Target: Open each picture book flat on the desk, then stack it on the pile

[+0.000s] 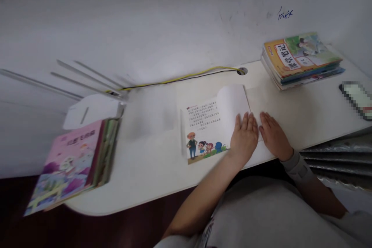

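An open picture book (205, 133) lies on the white desk (148, 174), with lines of text and cartoon figures along the bottom of its visible page. A blank white leaf (232, 99) rises in a curve over the page's right part. My left hand (245, 135) rests flat on this leaf near its right edge, fingers stretched out. Just to the right, my right hand (274, 136) lies with its fingers extended beside the book's right edge; whether it touches the paper I cannot tell. Neither hand grips anything. A grey band (296, 166) circles my right wrist.
A stack of books (302, 58) stands at the back right, near a pixelated phone-like object (357, 99). More books, topped by a pink one (69, 162), sit at the left end by a white holder (90, 110) with metal rods. A yellow cable (186, 77) runs along the wall into a hole.
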Demonstrator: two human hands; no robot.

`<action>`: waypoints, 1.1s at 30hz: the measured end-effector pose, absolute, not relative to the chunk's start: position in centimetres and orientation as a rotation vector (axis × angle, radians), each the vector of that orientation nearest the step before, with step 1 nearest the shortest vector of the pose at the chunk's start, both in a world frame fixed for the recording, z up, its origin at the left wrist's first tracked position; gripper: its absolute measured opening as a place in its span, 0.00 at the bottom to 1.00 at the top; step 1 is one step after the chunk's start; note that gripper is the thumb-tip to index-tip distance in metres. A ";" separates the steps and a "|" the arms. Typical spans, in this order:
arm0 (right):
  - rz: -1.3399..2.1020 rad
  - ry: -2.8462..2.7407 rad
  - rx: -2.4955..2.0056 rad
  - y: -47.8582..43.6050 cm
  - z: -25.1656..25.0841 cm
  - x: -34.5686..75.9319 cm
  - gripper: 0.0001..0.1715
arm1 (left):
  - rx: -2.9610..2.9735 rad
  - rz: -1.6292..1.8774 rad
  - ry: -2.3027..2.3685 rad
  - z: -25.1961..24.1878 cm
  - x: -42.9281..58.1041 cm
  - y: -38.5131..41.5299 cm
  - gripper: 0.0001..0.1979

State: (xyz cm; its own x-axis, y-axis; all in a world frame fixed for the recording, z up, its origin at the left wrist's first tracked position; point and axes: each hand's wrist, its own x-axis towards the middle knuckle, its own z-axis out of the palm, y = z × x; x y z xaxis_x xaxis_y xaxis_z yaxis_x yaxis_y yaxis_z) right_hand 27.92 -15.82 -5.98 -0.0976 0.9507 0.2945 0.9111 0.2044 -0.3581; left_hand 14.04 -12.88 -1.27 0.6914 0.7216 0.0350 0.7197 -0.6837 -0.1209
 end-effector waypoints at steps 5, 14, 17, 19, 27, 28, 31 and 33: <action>0.140 -1.981 -1.690 -15.8 -5.8 28.0 0.29 | -2.838 -0.013 -1.117 -2.0 13.7 -12.4 0.23; 0.277 -1.833 -1.631 -16.0 -5.4 29.1 0.30 | -2.993 -0.153 -0.988 -1.9 12.6 -12.7 0.20; 0.256 -1.862 -1.618 -15.9 -5.2 29.1 0.29 | -3.080 -0.120 -0.998 -1.2 11.6 -12.9 0.21; 0.240 -1.902 -1.603 -15.8 -5.2 28.9 0.27 | -3.129 -0.118 -1.020 -0.9 10.8 -13.0 0.25; 0.149 -2.028 -1.596 -15.8 -5.1 28.7 0.24 | -3.048 -0.248 -1.217 -1.4 9.5 -11.6 0.24; 0.135 -2.040 -1.601 -15.8 -5.0 28.7 0.24 | -2.968 -0.238 -1.310 -1.6 9.5 -11.5 0.24; 0.124 -2.055 -1.618 -15.8 -5.0 28.7 0.25 | -2.855 -0.137 -1.430 -2.0 9.7 -11.4 0.25; 0.134 -2.061 -1.630 -15.8 -5.0 28.7 0.25 | -2.868 -0.093 -1.411 -2.0 9.8 -11.6 0.25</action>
State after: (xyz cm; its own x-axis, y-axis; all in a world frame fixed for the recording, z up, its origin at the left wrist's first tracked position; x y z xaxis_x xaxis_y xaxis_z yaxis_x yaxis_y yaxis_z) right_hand 28.65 -15.79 -5.02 -0.1536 0.9335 0.3241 0.8838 0.2765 -0.3775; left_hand 9.81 -11.59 -2.03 0.6090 0.7927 0.0276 0.7894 -0.6091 0.0761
